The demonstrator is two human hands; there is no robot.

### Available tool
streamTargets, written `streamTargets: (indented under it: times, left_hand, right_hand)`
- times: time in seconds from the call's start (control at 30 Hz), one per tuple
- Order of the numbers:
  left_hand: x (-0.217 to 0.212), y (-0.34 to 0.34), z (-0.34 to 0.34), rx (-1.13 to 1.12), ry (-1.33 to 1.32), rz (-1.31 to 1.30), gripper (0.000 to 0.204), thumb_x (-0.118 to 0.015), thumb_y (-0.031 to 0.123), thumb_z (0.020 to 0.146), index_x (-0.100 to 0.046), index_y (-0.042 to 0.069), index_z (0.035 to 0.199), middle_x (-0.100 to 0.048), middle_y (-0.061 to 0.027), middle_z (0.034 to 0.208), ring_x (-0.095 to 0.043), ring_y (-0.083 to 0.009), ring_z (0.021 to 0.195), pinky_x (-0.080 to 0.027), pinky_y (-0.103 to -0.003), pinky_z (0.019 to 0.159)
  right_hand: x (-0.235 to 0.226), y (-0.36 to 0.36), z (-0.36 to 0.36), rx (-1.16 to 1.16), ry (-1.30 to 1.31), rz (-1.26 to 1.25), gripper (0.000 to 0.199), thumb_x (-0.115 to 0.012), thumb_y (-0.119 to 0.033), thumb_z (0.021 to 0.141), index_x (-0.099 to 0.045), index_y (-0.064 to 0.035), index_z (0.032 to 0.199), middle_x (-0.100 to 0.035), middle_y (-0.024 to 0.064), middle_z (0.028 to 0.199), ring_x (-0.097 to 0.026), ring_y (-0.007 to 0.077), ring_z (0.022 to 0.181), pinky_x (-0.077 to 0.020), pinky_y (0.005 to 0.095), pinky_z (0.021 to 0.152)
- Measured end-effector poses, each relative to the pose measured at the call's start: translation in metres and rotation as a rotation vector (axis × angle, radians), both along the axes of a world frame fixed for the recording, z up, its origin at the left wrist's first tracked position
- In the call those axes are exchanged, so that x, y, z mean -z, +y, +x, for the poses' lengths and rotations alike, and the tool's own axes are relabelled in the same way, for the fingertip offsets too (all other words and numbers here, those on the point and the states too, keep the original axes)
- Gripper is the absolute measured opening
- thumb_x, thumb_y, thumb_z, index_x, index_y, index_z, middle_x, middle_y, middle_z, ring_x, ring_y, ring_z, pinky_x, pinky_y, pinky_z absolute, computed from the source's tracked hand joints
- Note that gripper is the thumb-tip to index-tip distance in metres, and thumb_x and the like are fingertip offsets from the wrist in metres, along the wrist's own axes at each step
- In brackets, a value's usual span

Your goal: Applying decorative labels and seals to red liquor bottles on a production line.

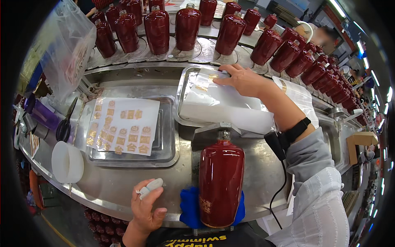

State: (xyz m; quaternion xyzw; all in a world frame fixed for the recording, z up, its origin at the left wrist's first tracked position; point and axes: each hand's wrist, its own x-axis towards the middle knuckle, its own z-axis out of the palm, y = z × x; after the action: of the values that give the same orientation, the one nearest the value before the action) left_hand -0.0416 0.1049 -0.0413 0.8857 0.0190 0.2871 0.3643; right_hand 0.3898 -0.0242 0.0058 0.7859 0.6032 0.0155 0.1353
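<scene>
A dark red glossy bottle (221, 181) lies with its neck away from me, a gold decal low on its side. A blue cloth (190, 208) is under it, and a metal holder (218, 128) stands at its neck. My left hand (145, 208) hovers left of the bottle, thumb apart from the fingers, holding nothing; white coverings wrap some fingertips. At the far metal tray (180, 99), my right hand (240, 80) reaches out with fingers spread, fingertips on a small sheet of gold decals (202, 86). A black strap circles that wrist.
A white sheet of gold decals (123, 123) lies on another metal tray (164, 158) at left. Beside it are a white ring-shaped container (67, 162), black-handled scissors (63, 129) and a plastic bag (68, 45). Several red bottles (156, 33) stand along a conveyor (201, 48) behind.
</scene>
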Motion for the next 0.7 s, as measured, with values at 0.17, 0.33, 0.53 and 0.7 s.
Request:
streamTargets:
  times: [0.17,0.33,0.53,0.7]
  left_hand:
    - [0.004,0.007,-0.002,0.015,-0.006,-0.031,0.04,-0.057,0.036,0.093,-0.06,0.001,0.113,-0.063,-0.0199,0.109,-0.058,-0.0383,0.101,-0.048,-0.045,0.087]
    - [0.006,0.012,-0.002,0.024,0.001,-0.025,0.038,-0.058,0.034,0.093,-0.06,0.001,0.112,-0.064,-0.0195,0.109,-0.058,-0.0377,0.101,-0.048,-0.045,0.086]
    - [0.009,0.021,0.001,0.024,0.018,-0.013,0.037,-0.058,0.033,0.093,-0.061,0.001,0.111,-0.064,-0.0187,0.109,-0.058,-0.0372,0.1,-0.049,-0.045,0.085]
    - [0.01,0.02,0.001,-0.004,0.028,-0.051,0.037,-0.058,0.032,0.092,-0.061,0.001,0.111,-0.064,-0.0183,0.109,-0.058,-0.0371,0.099,-0.049,-0.044,0.085]
  right_hand:
    - [-0.006,-0.023,0.009,0.026,0.05,-0.003,0.061,-0.052,0.004,0.079,-0.058,-0.0308,0.129,-0.038,0.0109,0.145,-0.04,0.0295,0.13,-0.0493,0.0439,0.088]
    - [-0.002,-0.027,0.035,0.048,0.104,0.072,0.05,-0.056,0.003,0.077,-0.067,-0.0225,0.119,-0.045,0.0117,0.14,-0.045,0.0319,0.126,-0.0479,0.0422,0.092]
    - [0.002,0.015,0.012,-0.062,0.133,0.17,0.049,-0.052,-0.001,0.083,-0.065,-0.0282,0.121,-0.043,0.0102,0.142,-0.045,0.0322,0.127,-0.0488,0.0409,0.093]
    - [0.01,-0.002,0.01,-0.042,0.063,0.126,0.052,-0.053,-0.001,0.082,-0.063,-0.0302,0.124,-0.042,0.0087,0.143,-0.044,0.0305,0.128,-0.0503,0.0408,0.091]
